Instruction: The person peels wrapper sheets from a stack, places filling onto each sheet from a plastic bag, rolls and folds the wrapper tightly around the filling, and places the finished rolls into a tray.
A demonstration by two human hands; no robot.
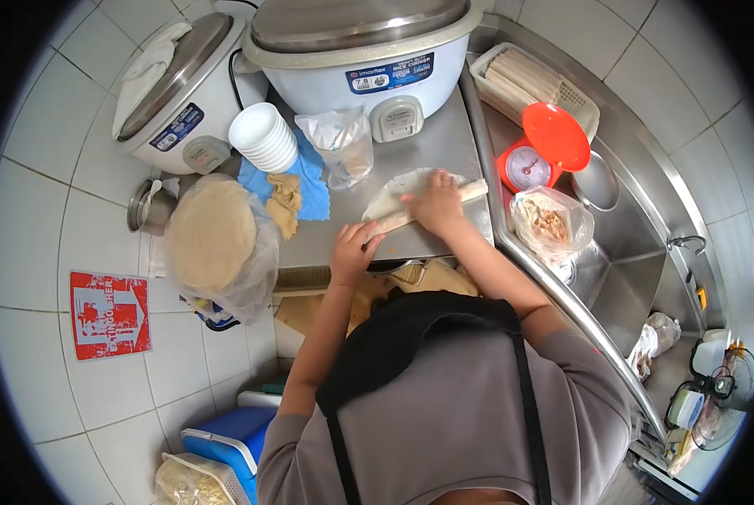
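Note:
A thin round wrapper (395,189) lies on the steel counter, its near edge rolled into a long pale roll (473,190) that slants up to the right. My left hand (354,250) is at the roll's lower left end, fingers curled round it. Over the roll's right half lies my right hand (435,202), its fingers spread across the roll and the wrapper. What fills the roll is hidden. To the left, a stack of round wrappers (213,236) rests in a clear plastic bag.
Two rice cookers (364,63) stand behind, with white bowls (263,139), a blue cloth (311,181) and a plastic bag (341,147) before them. Right, in the sink area, are a red scale (528,167), a bag of filling (550,223) and a basket of rolls (524,77).

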